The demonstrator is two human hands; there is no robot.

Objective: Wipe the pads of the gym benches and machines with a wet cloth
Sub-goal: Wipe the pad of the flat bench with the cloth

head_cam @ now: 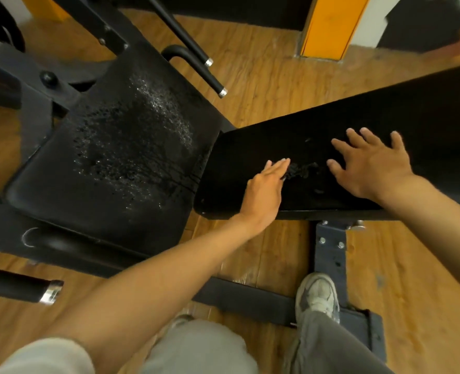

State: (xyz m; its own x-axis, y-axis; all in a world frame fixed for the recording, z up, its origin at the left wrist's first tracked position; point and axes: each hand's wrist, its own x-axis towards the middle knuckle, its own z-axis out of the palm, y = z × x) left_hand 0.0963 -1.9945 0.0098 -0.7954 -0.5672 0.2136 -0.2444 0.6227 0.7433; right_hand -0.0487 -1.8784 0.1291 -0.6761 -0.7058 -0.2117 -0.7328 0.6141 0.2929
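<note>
The wood-plank floor (pixel 264 85) carries two pieces of black-framed gym equipment. Largest is the broad black vinyl seat pad (pixel 121 157) on the left machine, its surface beaded with water droplets, so it looks wetted but possibly not yet wiped dry. Beside it, its near end just apart from that seat's edge, runs the long flat black bench pad (pixel 385 117), on a bolted steel post (pixel 330 255). Both hands are on this pad. The right hand (pixel 372 166) lies flat with fingers spread, holding nothing. The left hand (pixel 266 193) rests near the pad's end, fingers straight, its fingertips touching a small dark crumpled thing (pixel 301 170), probably the wet cloth, though black on black makes that uncertain. It lies on the pad between the two hands.

The step appears to be starting on the bench pad. Next, a hand should gather the cloth and sweep it along the pad's length.
</note>
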